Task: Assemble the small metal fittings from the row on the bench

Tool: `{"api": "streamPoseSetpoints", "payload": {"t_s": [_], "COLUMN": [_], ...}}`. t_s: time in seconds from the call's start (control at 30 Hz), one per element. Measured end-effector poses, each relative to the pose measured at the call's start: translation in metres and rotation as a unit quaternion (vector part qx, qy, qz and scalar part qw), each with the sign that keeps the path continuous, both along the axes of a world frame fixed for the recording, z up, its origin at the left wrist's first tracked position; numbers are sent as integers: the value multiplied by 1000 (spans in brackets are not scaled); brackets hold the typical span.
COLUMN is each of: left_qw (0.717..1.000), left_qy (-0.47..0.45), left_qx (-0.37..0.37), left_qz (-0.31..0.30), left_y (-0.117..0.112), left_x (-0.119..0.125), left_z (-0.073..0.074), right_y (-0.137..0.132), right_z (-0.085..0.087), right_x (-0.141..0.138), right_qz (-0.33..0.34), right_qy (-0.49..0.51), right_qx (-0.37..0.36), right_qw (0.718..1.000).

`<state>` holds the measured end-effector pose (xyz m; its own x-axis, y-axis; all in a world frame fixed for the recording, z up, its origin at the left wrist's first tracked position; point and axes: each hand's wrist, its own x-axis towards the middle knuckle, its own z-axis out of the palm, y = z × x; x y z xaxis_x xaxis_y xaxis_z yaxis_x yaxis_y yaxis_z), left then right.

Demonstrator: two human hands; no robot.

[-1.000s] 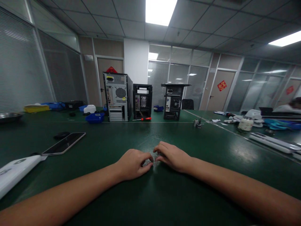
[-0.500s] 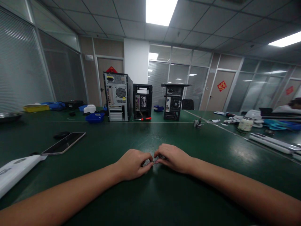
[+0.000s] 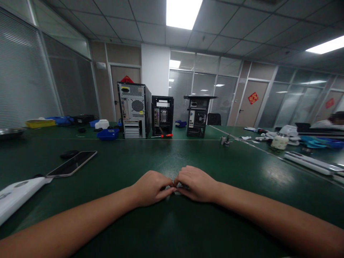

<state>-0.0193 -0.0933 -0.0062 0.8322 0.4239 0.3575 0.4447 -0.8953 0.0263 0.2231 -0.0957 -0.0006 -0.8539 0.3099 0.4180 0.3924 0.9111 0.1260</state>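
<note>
Low over the green table (image 3: 172, 218), my left hand (image 3: 153, 188) and my right hand (image 3: 197, 183) meet at the fingertips, in the middle of the head view. My left thumb and forefinger are pinched together. The right hand's fingers curl inward, with thumb and forefinger closed against the left fingertips. Whatever they pinch is too small and too covered to name. A little dark and grey shows beneath the right fingers, but its kind is hidden.
Behind stand a large computer tower (image 3: 133, 111), an open black computer case (image 3: 162, 116) and another dark tower (image 3: 197, 118). A red screwdriver (image 3: 166, 135) lies before them. Left are a phone (image 3: 73, 164) and a blue tray (image 3: 108, 134); right, a jar (image 3: 280, 142) and a person (image 3: 329, 122).
My right hand has shifted slightly left and its fingers have curled closer, so both hands' fingertips now touch. The left hand has barely moved.
</note>
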Motion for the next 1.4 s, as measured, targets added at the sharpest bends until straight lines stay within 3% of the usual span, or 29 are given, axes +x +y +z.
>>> {"api": "streamPoseSetpoints", "payload": {"t_s": [0.2, 0.3, 0.43, 0.57, 0.67, 0.83, 1.03, 1.17, 1.3, 1.4], "left_qw": [1000, 1000, 999, 999, 998, 997, 997, 997, 997, 996], "left_qy": [1, 5, 23, 27, 30, 33, 38, 36, 39, 44], "left_qx": [-7, -20, -26, -33, -39, -51, -48, -47, -48, -51], "left_qz": [11, 17, 16, 25, 33, 38, 45, 44, 49, 54], "left_y": [-1, -6, -12, -17, -19, -19, -21, -24, -25, -23], "left_x": [-2, -5, -14, -26, -35, -42, -39, -36, -32, -29], "left_z": [0, 3, 8, 11, 11, 11, 10, 10, 11, 12], "right_y": [1, 18, 54, 91, 115, 142, 148, 143, 140, 137], "right_z": [9, 13, 13, 4, -7, -26, -35, -34, -26, -12], "right_x": [4, 17, 56, 109, 146, 184, 189, 187, 191, 197], "right_qz": [-20, -89, -202, -307, -392, -483, -543, -559, -571, -560], "right_qy": [-6, 13, 62, 125, 167, 230, 287, 299, 316, 351], "right_qx": [-32, -59, -83, -110, -138, -182, -156, -146, -130, -78], "right_qw": [999, 994, 974, 937, 894, 825, 773, 759, 746, 746]}}
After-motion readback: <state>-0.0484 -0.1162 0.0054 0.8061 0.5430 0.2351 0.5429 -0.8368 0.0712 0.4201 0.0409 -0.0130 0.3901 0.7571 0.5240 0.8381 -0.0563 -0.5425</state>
